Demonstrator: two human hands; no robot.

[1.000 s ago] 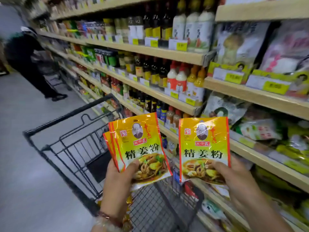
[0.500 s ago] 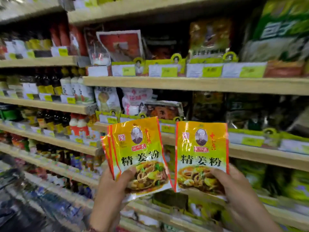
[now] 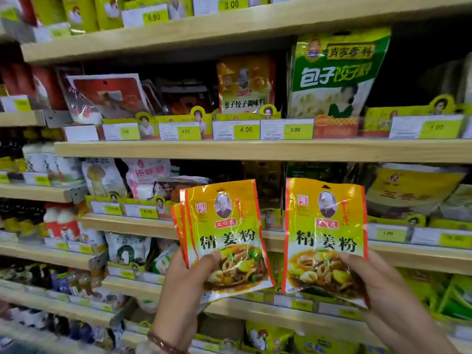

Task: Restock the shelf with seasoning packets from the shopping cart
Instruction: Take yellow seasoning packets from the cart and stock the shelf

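L hand (image 3: 178,284) holds stack of packets (image 3: 224,238), left of single packet (image 3: 325,236) in R hand (image 3: 378,290); the two apart. Both in front of shelf (image 3: 255,150) rows. Dumpling bag (image 3: 337,72) stands on shelf above.

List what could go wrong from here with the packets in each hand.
1. The left hand pinches a fanned stack of packets by its lower corner; a back one could slip out.
2. The right hand holds a single packet by its bottom edge; it may flop or snag on the shelf lip.
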